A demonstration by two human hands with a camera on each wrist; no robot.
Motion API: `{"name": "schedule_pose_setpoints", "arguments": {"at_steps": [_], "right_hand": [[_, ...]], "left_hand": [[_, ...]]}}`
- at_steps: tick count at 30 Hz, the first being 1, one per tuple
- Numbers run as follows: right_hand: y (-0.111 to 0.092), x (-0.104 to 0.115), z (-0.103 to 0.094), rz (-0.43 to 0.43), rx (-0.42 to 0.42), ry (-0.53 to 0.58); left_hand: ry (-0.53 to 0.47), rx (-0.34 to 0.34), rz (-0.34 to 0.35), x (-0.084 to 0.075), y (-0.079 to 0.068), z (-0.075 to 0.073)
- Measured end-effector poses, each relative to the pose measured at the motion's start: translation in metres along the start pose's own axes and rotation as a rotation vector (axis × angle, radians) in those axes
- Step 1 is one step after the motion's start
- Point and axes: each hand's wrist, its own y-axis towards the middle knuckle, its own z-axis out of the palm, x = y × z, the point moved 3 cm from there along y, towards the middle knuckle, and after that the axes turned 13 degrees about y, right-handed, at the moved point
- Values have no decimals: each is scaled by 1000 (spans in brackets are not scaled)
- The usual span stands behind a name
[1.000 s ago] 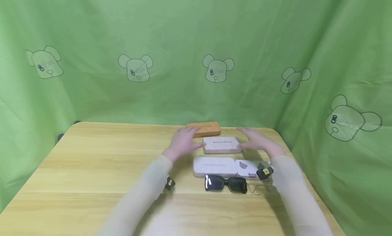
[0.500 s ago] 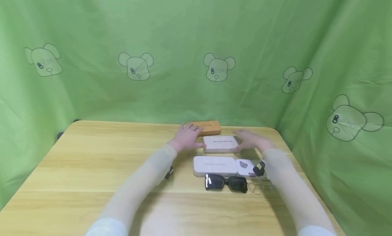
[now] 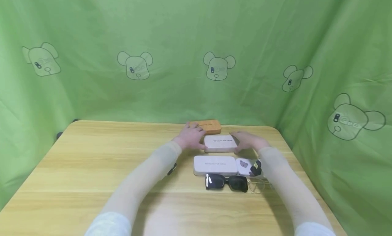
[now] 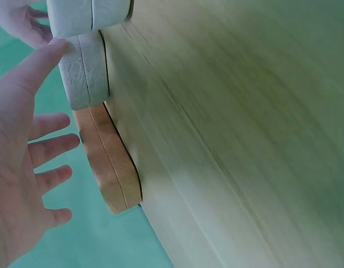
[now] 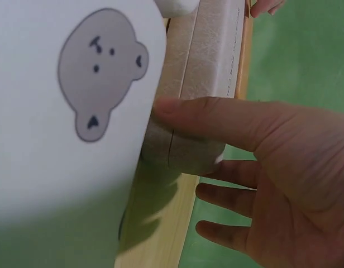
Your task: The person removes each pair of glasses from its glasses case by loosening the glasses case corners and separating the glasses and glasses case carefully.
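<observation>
A white glasses case (image 3: 218, 145) with small lettering lies toward the back of the table, between both hands. My left hand (image 3: 191, 137) is at its left end, thumb at the near corner, the other fingers spread and fairly straight beside the orange-brown glasses case (image 3: 212, 126). In the left wrist view the thumb tip meets the end of the white case (image 4: 85, 72). My right hand (image 3: 248, 141) pinches the right end. The right wrist view shows its thumb on the front side of the white case (image 5: 186, 78); the index finger is mostly hidden behind.
Nearer stand a second white case (image 3: 214, 164) and, against its right end, a white case with bear prints (image 3: 243, 163). Black sunglasses (image 3: 226, 182) and thin-framed glasses (image 3: 256, 186) lie before them. A green curtain (image 3: 174, 96) borders the wooden table (image 3: 92, 168).
Both hands have drawn inward to the ends of the far white case. My right hand's thumb and index finger have come round its right end. The cases and glasses keep their places.
</observation>
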Motion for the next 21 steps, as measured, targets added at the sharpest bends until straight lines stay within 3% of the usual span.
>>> {"name": "schedule_pose_setpoints", "arguments": {"at_steps": [11, 21], "right_hand": [[3, -5, 3, -27, 13, -20], [-1, -4, -1, -38, 15, 50]], "left_hand": [[9, -5, 10, -5, 5, 5], [-31, -3, -2, -3, 4, 5]]}}
